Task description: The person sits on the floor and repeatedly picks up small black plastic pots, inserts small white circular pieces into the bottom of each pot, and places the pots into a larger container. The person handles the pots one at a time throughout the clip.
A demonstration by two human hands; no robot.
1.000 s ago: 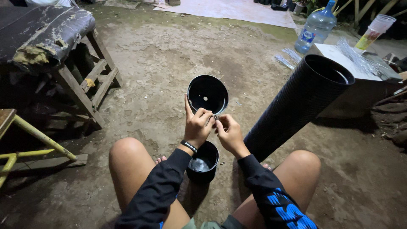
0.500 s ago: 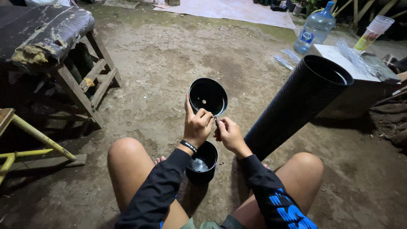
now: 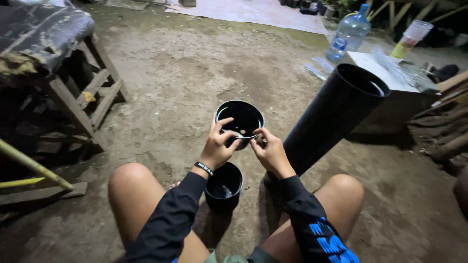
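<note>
Seated on the dirt floor (image 3: 161, 92), the person has shifted little: the left hand (image 3: 218, 146) still pinches the black pot (image 3: 240, 120) by its rim, while the right hand (image 3: 269, 150) has closed in at the rim's other side, above a second pot (image 3: 223, 185).

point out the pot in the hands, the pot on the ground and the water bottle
held black pot (image 3: 242, 119), head view, inner wall
lower black pot (image 3: 223, 186), head view, inside
water bottle (image 3: 348, 35), head view, clear body

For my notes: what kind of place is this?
Probably an outdoor yard used for potting work: bare dirt ground, black plastic pot held by both hands, a large roll of black mesh, potted plants at the back.
</note>
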